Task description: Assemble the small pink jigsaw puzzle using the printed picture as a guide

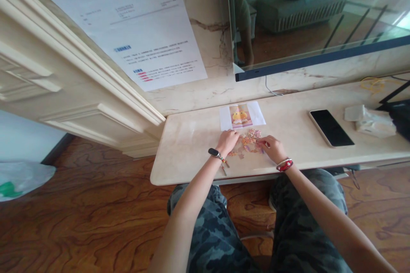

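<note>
Small orange and pink jigsaw puzzle pieces lie in a loose cluster on the cream bench top. My left hand, with a dark wristband and beads at the wrist, rests at the cluster's left edge, its fingers bent together over the surface. On the right side, my right hand, wearing a red bracelet, has thumb and fingertips pinched at the pieces. Whatever sits between either hand's fingertips is too small to make out. Just behind the pieces lies a white sheet with a printed picture of a yellow figure.
A black-screened phone lies to the right, beside a crumpled white packet and a yellow cord. A large screen overhangs the back. Printed paper hangs on the wall. A plastic bag is at far left.
</note>
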Motion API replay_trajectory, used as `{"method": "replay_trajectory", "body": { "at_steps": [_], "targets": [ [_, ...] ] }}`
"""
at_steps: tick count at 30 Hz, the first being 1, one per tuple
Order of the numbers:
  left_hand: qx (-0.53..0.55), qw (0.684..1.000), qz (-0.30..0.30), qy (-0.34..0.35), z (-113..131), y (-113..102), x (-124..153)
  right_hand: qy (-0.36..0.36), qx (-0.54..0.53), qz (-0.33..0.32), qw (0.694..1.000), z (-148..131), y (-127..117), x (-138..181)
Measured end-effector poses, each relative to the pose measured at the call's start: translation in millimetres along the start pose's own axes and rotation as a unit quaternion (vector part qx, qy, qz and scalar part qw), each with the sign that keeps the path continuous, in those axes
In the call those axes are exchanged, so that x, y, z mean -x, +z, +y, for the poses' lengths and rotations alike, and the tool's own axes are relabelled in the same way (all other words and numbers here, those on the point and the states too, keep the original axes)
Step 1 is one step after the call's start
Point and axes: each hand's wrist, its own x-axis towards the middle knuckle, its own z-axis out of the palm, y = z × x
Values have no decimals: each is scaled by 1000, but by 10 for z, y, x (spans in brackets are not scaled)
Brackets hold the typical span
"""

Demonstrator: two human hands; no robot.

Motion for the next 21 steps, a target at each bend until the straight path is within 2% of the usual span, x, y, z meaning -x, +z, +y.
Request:
{"method": "replay_trajectory", "body": {
  "at_steps": [8,12,16,21],
  "targets": [
    [46,999,-15,-5,-26,-33,-76,30,-1,45,999,-7,-230,-4],
    [96,995,-30,-10,-114,-110,-61,30,0,43,999,32,-277,27],
    [152,986,-69,-11,-209,-160,84,13,20,-17,1000,6,-217,-91],
    [164,980,-99,-49,-232,-97,261,-13,102,-130,986,-238,71,-553]
  ]
}}
